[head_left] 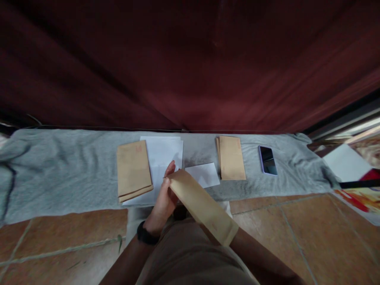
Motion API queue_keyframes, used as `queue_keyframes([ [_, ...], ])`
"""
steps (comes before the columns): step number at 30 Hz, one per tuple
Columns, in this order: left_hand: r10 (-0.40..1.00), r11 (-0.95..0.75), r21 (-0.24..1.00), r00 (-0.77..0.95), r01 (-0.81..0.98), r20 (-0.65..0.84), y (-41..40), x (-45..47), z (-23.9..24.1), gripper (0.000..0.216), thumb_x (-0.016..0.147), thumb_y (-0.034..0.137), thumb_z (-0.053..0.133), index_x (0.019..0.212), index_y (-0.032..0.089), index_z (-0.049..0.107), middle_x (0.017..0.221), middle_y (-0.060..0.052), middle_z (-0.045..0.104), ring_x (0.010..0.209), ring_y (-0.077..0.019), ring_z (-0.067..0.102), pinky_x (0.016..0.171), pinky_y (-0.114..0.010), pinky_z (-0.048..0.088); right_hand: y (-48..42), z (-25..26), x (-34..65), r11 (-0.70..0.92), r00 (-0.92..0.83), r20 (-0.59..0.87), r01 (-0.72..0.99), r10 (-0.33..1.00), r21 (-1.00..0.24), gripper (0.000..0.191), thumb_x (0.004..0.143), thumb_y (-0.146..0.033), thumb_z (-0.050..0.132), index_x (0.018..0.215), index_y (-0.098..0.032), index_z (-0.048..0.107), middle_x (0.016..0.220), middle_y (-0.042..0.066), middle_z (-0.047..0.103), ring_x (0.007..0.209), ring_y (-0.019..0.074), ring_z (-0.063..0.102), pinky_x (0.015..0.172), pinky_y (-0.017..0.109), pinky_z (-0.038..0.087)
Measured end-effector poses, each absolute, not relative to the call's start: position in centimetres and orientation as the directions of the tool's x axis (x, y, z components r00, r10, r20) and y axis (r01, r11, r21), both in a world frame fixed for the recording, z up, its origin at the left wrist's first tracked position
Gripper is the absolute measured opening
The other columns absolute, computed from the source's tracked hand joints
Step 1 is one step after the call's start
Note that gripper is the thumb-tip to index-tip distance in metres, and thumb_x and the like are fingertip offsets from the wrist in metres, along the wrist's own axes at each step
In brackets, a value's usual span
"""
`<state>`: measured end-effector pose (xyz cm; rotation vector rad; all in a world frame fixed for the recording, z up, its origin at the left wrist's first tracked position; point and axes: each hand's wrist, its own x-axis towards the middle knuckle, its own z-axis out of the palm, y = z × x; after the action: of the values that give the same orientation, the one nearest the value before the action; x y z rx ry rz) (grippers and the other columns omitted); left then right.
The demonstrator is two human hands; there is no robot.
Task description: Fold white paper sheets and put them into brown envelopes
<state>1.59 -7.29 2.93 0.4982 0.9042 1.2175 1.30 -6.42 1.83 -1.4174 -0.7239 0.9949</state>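
One env. [204,206] held by edge in L hand [163,199]; R grip hidden, can't tell; room round phone [268,160].

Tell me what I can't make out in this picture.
All in the head view:
Right hand: hidden behind the held envelope.
Red print on the left stack: too small and blurred to read.
White sheets: partly covered by that stack.
Patterned thing at right: cut off by the edge.
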Motion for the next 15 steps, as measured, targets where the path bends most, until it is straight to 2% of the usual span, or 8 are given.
queue_keyframes([
  [2,0.93,0.361,0.708,0.18,-0.607,-0.32,-7.6,1.7,2.9,0.074,0.082,0.069,0.065,0.146,0.034,0.052,0.154,-0.007,0.052,0.138,-0.0346,0.053,0.104,-0.049,0.052,-6.9,1.9,1.3,-0.149,0.511,-0.102,0.053,0.854,-0.987,0.059,0.1,-0.029,0.034,0.157,-0.013,0.038,0.153,0.022,0.049,0.151,0.0282,0.038,0.112,0.064,0.039],
  [4,0.932,0.361,0.695,0.227,-0.622,-0.282,-7.8,1.8,3.0,0.075,0.082,0.072,0.063,0.145,0.033,0.053,0.152,-0.009,0.055,0.14,-0.0357,0.051,0.108,-0.053,0.05,-7.4,2.0,1.5,-0.195,0.535,-0.045,0.227,0.844,-0.954,0.061,0.098,-0.037,0.048,0.154,-0.015,0.043,0.159,0.02,0.041,0.157,0.0342,0.023,0.117,0.07,0.025],
  [7,0.95,0.311,0.705,0.18,-0.638,-0.256,-7.9,2.1,3.0,0.072,0.082,0.071,0.063,0.142,0.032,0.056,0.15,-0.008,0.056,0.141,-0.0346,0.05,0.11,-0.054,0.049,-7.6,2.0,1.6,-0.218,0.488,0.068,0.505,0.87,-0.835,0.061,0.099,-0.042,0.05,0.154,-0.016,0.045,0.16,0.019,0.04,0.157,0.037,0.018,0.12,0.072,0.013],
  [11,0.951,0.298,0.687,0.14,-0.662,-0.277,-7.8,2.4,3.1,0.068,0.082,0.064,0.066,0.141,0.032,0.056,0.147,-0.008,0.059,0.139,-0.0331,0.052,0.11,-0.054,0.05,-7.6,2.1,1.7,-0.228,0.425,0.054,0.585,0.903,-0.779,0.059,0.098,-0.04,0.049,0.151,-0.016,0.049,0.155,0.02,0.046,0.155,0.0382,0.025,0.118,0.074,0.018],
  [15,0.936,0.311,0.656,0.103,-0.687,-0.335,-7.7,2.6,3.2,0.061,0.084,0.059,0.066,0.138,0.03,0.058,0.137,-0.009,0.064,0.133,-0.0305,0.057,0.109,-0.052,0.05,-7.3,2.9,1.7,-0.26,0.46,0.015,0.529,0.888,-0.808,0.051,0.094,-0.034,0.051,0.142,-0.018,0.06,0.145,0.018,0.057,0.147,0.0347,0.041,0.119,0.069,0.026],
])
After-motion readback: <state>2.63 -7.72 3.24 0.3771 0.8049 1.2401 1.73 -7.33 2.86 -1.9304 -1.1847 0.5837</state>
